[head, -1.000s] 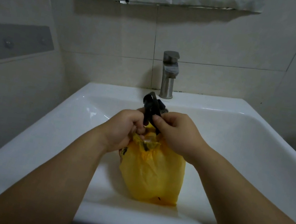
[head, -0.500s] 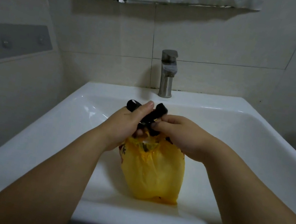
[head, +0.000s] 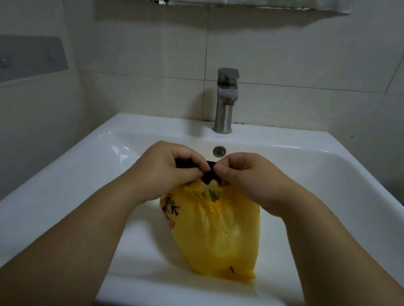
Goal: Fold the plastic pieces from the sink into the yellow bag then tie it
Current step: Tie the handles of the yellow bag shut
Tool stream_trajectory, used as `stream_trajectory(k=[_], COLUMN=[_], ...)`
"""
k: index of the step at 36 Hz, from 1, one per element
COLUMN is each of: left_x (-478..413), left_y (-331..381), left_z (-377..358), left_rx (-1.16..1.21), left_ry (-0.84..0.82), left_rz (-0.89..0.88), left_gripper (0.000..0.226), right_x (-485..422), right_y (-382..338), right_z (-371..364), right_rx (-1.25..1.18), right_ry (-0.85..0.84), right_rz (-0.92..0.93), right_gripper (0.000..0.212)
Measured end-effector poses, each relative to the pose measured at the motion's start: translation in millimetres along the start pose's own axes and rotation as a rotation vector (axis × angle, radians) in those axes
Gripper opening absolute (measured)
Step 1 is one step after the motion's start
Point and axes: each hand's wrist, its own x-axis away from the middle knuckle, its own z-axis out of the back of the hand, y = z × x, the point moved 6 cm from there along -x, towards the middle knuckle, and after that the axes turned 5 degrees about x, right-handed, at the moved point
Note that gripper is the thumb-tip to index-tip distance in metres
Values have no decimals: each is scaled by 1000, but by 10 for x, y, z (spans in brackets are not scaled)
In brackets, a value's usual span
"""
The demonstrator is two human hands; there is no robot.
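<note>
In the white sink, on the basin floor: yellow bag upright, bulging, mouth gathered; contents not visible. Faucet behind, well apart. Left hand and right hand each pinch the black strip at the bag's neck. Red-black print on the bag's left side.

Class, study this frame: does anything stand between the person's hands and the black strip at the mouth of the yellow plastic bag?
Nothing visible does. The left hand and the right hand both pinch the black strip directly, just above the gathered mouth of the yellow plastic bag, which sits in the white ceramic sink.
</note>
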Motion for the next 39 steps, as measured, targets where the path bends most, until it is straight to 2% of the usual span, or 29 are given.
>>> stream_trajectory(k=[3, 5, 7, 11, 14, 16, 20, 25, 30, 33, 36, 39], left_x=[15, 42, 70, 94, 107, 108, 77, -5, -14, -41, -75, -69], left_y=[71, 184, 246, 251, 264, 253, 212, 103, 52, 33, -83, -229], left_z=[42, 45, -6, -70, -108, -112, -34, 61, 34, 1, 46, 181], left_rx=[-196, -374, -474, -470, -487, -457, -366, -337, -308, -357, -352, -344], left_ry=[166, 278, 313, 332, 303, 296, 332, 379, 323, 269, 223, 229], left_rz=[-179, -370, -497, -483, -535, -519, -487, -407, -309, -267, -169, -31], left_gripper=[29, 20, 15, 26, 21, 18, 13, 17, 11, 1, 11, 16], right_x=[-14, -26, -46, -58, -45, -43, -24, -11, 4, -38, -71, -68], right_y=[-21, -15, 8, 46, 90, 111, 38, -50, -40, 19, 155, 325], right_z=[-4, 10, 16, -65, -103, -93, -94, -32, -36, 4, 103, 254], right_rx=[-64, -146, -248, -262, -214, -148, -63, 70, 55, 124, 263, 311], right_ry=[29, 67, 92, -18, -81, -71, -44, 89, 74, 152, 234, 300], right_rz=[6, -10, -38, -63, -96, -111, -41, 33, 43, 11, -58, -160], right_gripper=[21, 24, 28, 25, 27, 30, 17, 29, 27, 29, 24, 27])
